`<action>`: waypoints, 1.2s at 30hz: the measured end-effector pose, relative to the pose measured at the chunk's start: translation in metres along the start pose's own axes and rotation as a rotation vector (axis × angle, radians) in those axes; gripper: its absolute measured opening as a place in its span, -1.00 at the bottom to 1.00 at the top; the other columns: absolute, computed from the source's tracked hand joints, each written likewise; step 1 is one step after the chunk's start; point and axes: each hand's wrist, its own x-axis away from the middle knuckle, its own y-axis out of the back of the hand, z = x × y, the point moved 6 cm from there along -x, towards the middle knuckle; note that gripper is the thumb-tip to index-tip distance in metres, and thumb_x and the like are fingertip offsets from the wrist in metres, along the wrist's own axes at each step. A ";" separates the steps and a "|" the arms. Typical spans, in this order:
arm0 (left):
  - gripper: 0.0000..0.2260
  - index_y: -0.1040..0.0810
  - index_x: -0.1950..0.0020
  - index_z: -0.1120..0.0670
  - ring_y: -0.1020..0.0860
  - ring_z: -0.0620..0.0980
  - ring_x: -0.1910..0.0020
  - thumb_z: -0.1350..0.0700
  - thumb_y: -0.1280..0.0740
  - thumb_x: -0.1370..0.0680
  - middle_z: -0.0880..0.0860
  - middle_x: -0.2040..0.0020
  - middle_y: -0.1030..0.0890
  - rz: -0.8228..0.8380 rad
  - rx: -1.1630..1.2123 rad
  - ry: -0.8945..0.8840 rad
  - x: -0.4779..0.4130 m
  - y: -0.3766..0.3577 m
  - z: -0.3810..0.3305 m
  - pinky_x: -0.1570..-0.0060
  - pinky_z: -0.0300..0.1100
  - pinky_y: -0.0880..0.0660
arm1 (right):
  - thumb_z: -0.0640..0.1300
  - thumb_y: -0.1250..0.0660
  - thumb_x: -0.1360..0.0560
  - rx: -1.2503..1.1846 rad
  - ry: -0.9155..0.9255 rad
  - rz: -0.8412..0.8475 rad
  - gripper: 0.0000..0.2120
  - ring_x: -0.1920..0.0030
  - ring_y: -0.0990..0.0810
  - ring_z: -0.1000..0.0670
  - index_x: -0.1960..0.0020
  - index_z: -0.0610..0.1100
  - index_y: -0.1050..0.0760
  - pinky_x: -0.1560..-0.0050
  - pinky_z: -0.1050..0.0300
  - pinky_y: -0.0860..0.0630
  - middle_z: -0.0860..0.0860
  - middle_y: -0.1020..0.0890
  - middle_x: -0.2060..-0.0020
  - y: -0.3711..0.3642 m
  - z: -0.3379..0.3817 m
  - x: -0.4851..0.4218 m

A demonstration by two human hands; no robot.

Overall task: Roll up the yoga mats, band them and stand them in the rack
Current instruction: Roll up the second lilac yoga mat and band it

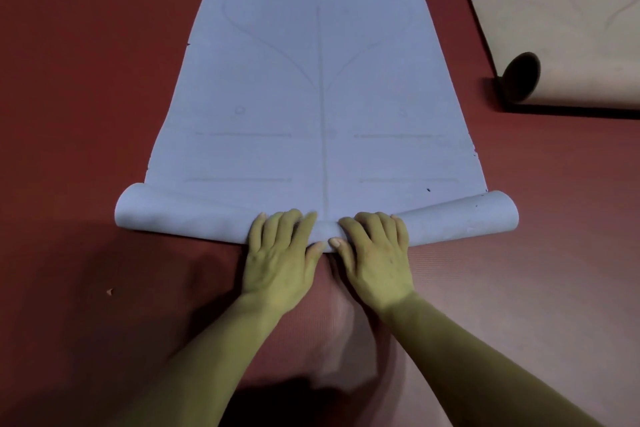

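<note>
Two hands sit side by side at the middle of the blue mat's (322, 97) near end, which is turned into a thin roll (180, 215). The left hand (280, 253) and right hand (372, 253) each curl their fingers over the top of the roll, thumbs tucked against its near side and almost touching. The rest of the blue mat lies flat on the red floor (86, 80), stretching away from the person. Well apart at the upper right lies a beige mat (561, 28), its near end also curled up.
</note>
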 end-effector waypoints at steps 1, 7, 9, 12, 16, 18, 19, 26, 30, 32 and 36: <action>-0.66 -0.58 -0.27 0.06 -0.47 0.14 -0.20 -0.04 -0.17 -0.61 0.11 -0.20 -0.57 -0.012 0.007 -0.025 0.002 0.000 0.000 -0.43 0.16 -0.22 | 0.11 -0.17 -0.64 0.008 0.003 -0.010 -0.66 -0.07 -0.49 -0.11 -0.17 -0.07 -0.60 -0.35 -0.14 -0.31 0.00 -0.57 -0.05 -0.001 0.000 -0.002; -0.72 -0.59 -0.18 -0.01 -0.47 0.13 -0.09 0.02 -0.15 -0.59 0.03 -0.09 -0.57 0.010 -0.017 -0.018 -0.018 -0.005 0.003 -0.40 0.12 -0.25 | 0.12 -0.17 -0.65 0.028 0.011 -0.032 -0.62 -0.08 -0.53 -0.13 -0.20 -0.11 -0.61 -0.42 -0.14 -0.27 -0.03 -0.59 -0.05 0.000 0.000 -0.014; -0.73 -0.60 -0.16 0.00 -0.49 0.15 -0.05 0.02 -0.17 -0.59 0.04 -0.05 -0.58 0.004 0.000 -0.015 -0.023 -0.004 0.004 -0.36 0.11 -0.29 | 0.18 -0.18 -0.63 0.048 -0.013 -0.031 -0.56 -0.18 -0.51 -0.14 -0.26 -0.12 -0.57 -0.46 -0.18 -0.25 -0.05 -0.58 -0.11 0.003 -0.004 -0.013; -0.73 -0.62 -0.15 0.01 -0.52 0.20 0.03 0.02 -0.18 -0.58 0.08 0.00 -0.57 0.007 -0.002 -0.006 -0.031 -0.004 0.003 -0.29 0.11 -0.30 | 0.21 -0.17 -0.63 0.076 -0.034 -0.031 -0.55 -0.16 -0.49 -0.16 -0.20 -0.12 -0.58 -0.44 -0.18 -0.26 -0.05 -0.56 -0.07 0.003 -0.008 -0.015; -0.69 -0.61 -0.21 0.06 -0.49 0.21 -0.07 -0.02 -0.18 -0.60 0.17 -0.10 -0.55 0.002 -0.010 -0.052 -0.027 -0.001 0.003 -0.34 0.15 -0.31 | 0.18 -0.15 -0.64 0.152 -0.010 -0.047 -0.59 -0.07 -0.49 -0.17 -0.10 -0.11 -0.59 -0.38 -0.19 -0.28 -0.06 -0.56 0.00 -0.004 -0.009 -0.021; -0.65 -0.60 -0.26 0.07 -0.47 0.19 -0.16 -0.05 -0.21 -0.60 0.20 -0.17 -0.55 -0.003 -0.018 -0.070 -0.023 -0.003 0.003 -0.38 0.19 -0.29 | 0.16 -0.16 -0.64 0.176 0.008 -0.066 -0.61 -0.05 -0.48 -0.18 -0.08 -0.11 -0.59 -0.34 -0.19 -0.31 -0.07 -0.56 0.02 -0.006 -0.011 -0.023; -0.65 -0.60 -0.26 0.06 -0.48 0.19 -0.16 -0.07 -0.22 -0.59 0.19 -0.17 -0.56 0.002 -0.020 -0.061 -0.023 -0.005 0.003 -0.39 0.19 -0.29 | 0.16 -0.16 -0.64 0.184 0.019 -0.075 -0.62 -0.04 -0.48 -0.18 -0.07 -0.12 -0.59 -0.32 -0.19 -0.33 -0.08 -0.56 0.03 -0.006 -0.011 -0.024; -0.67 -0.63 -0.13 0.01 -0.52 0.19 0.09 -0.14 -0.18 -0.61 0.10 0.02 -0.57 -0.010 -0.059 -0.085 -0.046 -0.012 0.008 -0.04 0.09 -0.39 | 0.10 -0.19 -0.65 0.105 0.021 -0.092 -0.63 -0.11 -0.48 -0.18 -0.15 -0.17 -0.58 -0.32 -0.22 -0.37 -0.11 -0.56 -0.04 -0.004 -0.008 -0.030; -0.67 -0.61 -0.12 0.01 -0.49 0.17 0.09 -0.14 -0.14 -0.62 0.09 0.05 -0.55 0.019 -0.075 -0.042 -0.055 -0.014 0.006 -0.02 0.07 -0.38 | 0.09 -0.18 -0.66 0.125 0.042 -0.066 -0.64 -0.09 -0.48 -0.17 -0.16 -0.17 -0.57 -0.30 -0.21 -0.38 -0.11 -0.53 -0.07 -0.007 -0.006 -0.031; -0.67 -0.60 -0.14 0.02 -0.47 0.16 0.05 -0.12 -0.14 -0.63 0.10 0.00 -0.55 -0.003 -0.069 -0.031 -0.053 -0.013 0.004 -0.07 0.07 -0.38 | 0.09 -0.15 -0.66 0.169 0.057 -0.061 -0.63 -0.07 -0.46 -0.16 -0.15 -0.16 -0.57 -0.29 -0.19 -0.36 -0.10 -0.53 -0.05 -0.011 -0.007 -0.034; -0.68 -0.57 -0.25 0.05 -0.40 0.18 -0.17 -0.06 -0.19 -0.61 0.18 -0.18 -0.55 -0.072 -0.038 0.009 -0.038 -0.012 0.002 -0.36 0.16 -0.27 | 0.08 -0.11 -0.66 0.188 0.064 -0.046 -0.64 -0.05 -0.46 -0.15 -0.12 -0.15 -0.56 -0.27 -0.15 -0.32 -0.08 -0.53 -0.03 -0.014 -0.008 -0.040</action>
